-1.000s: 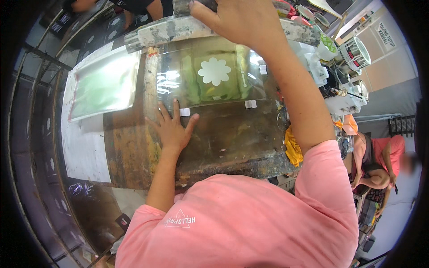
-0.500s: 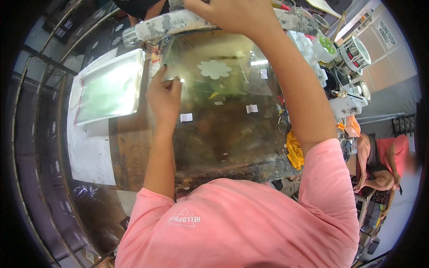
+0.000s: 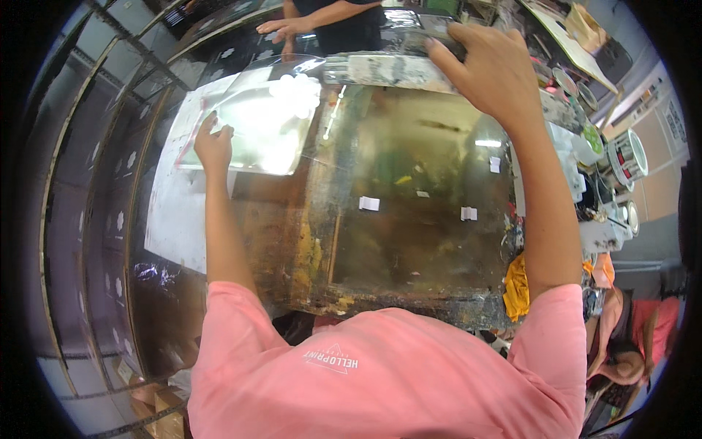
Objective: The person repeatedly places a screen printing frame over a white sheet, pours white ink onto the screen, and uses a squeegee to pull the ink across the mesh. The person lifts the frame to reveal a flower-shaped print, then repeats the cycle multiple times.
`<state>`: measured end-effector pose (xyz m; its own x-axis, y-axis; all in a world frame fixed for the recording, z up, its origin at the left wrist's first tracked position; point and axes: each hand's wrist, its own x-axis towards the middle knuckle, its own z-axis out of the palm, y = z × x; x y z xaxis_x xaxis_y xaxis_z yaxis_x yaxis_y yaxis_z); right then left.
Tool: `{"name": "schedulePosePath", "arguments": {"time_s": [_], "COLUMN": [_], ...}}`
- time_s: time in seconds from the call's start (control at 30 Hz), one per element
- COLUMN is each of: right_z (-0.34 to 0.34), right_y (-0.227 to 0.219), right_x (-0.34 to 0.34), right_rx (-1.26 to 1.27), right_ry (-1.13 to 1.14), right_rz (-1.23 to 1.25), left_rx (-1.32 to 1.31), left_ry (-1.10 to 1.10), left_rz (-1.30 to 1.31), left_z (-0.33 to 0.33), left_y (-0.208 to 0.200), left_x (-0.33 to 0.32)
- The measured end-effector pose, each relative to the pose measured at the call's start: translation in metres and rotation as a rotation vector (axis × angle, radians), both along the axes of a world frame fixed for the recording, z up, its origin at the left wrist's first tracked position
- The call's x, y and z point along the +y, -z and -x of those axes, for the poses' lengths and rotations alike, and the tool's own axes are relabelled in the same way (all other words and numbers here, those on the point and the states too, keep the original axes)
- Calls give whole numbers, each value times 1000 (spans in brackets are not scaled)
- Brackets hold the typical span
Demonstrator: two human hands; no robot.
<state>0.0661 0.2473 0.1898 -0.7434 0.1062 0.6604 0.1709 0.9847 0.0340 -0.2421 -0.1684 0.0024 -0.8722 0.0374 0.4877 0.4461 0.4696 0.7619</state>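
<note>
My left hand (image 3: 214,145) pinches the near-left edge of a clear plastic sheet (image 3: 245,77) carrying a white scalloped shape. It is over a stack of clear sheets (image 3: 252,150) on the left of the table; glare blurs where one ends and the other begins. At the far side, my right hand (image 3: 491,72) is closed over a paint-stained printing screen frame (image 3: 398,73), which is seen edge-on. Between my arms lies the glossy table plate (image 3: 409,249), with small white tabs (image 3: 369,204) stuck on it.
Across the table a co-worker's hand (image 3: 300,28) reaches in near the sheet. Metal rack bars (image 3: 88,183) stand at the left. Paint cans (image 3: 630,154) and a yellow cloth (image 3: 516,289) are at the right. Another person (image 3: 651,329) sits at lower right.
My left hand has carried the printed clear sheet left from the plate to above the stack. My right hand stays on the frame. The co-worker's hand has come into view.
</note>
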Motion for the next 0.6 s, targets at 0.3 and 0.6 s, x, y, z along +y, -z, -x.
{"name": "schedulePosePath", "arguments": {"time_s": [0.3, 0.6], "right_z": [-6, -1], "right_y": [10, 5], "right_x": [2, 5], "right_rx": [21, 70], "right_ry": [-37, -67], "right_rz": [16, -12], "left_rx": [288, 70], "left_ry": [-137, 10], "left_rz": [554, 865], "left_z": [-97, -130], "left_y": [25, 45], "left_x": [13, 22]}}
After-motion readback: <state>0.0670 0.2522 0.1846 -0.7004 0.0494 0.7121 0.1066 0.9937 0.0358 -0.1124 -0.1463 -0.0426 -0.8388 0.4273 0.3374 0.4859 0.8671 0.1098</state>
